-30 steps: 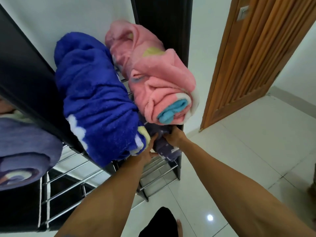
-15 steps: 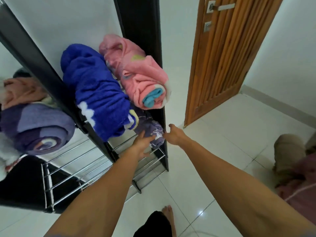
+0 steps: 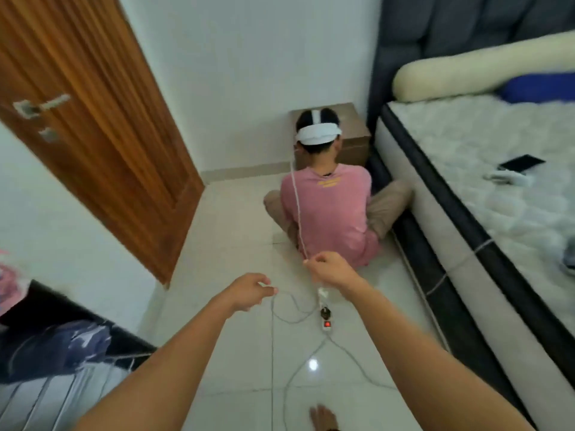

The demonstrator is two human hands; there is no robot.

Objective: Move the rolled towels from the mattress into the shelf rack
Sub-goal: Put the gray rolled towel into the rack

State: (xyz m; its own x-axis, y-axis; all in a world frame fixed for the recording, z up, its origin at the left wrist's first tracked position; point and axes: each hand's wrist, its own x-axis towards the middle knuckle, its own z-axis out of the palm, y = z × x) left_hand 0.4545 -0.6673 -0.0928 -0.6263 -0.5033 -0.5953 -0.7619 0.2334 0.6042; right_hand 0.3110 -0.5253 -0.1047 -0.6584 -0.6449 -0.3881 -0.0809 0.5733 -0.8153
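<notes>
The mattress (image 3: 460, 141) lies at the right with a blue towel (image 3: 535, 87) near its head, beside a long cream bolster (image 3: 466, 73). The shelf rack (image 3: 46, 396) shows only at the lower left, with a dark purple towel (image 3: 62, 346) on its wire shelf and a strip of pink towel (image 3: 6, 284) at the left edge. My left hand (image 3: 249, 290) and my right hand (image 3: 329, 270) hang over the floor between rack and bed, fingers loosely curled, holding no towel. A white cable passes behind my right hand.
A person in a pink shirt (image 3: 329, 206) sits on the floor ahead, back to me, against the bed frame. A power strip (image 3: 326, 321) and loose cables lie on the tiles under my hands. A wooden door (image 3: 93, 135) stands left. A black phone (image 3: 522, 162) lies on the mattress.
My view has swung right, away from the rack toward the bed. Both hands have left the purple towel on the rack shelf and now hang empty over the floor.
</notes>
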